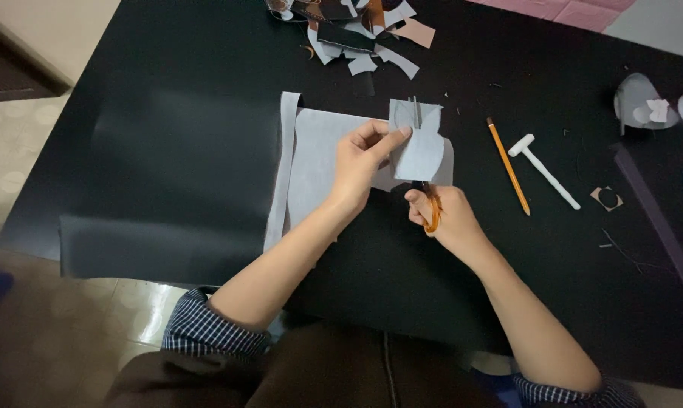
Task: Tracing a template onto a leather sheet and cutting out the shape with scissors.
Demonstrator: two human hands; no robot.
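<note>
**Grey sheet under the scissors**

Black matting covers our table, and on it, toward the middle, lies a large pale grey sheet with a narrow strip already parted along its left edge. Our left hand pinches a smaller grey cut-out between thumb and fingers, lifting it clear of the sheet so that it stands almost upright before us. Just below it, our right hand is closed through the orange handles of the scissors; the blades run up behind the piece, and their tips seem to show above its top edge.

To cut cleanly here, we judge it best to turn the piece with the left hand and let the scissors stay steady, keeping the pinch close to the cutting line so the soft material does not flop.

Further right lie a yellow pencil and a small white mallet-like tool, apart from both hands. Offcuts are heaped at the far edge.
</note>
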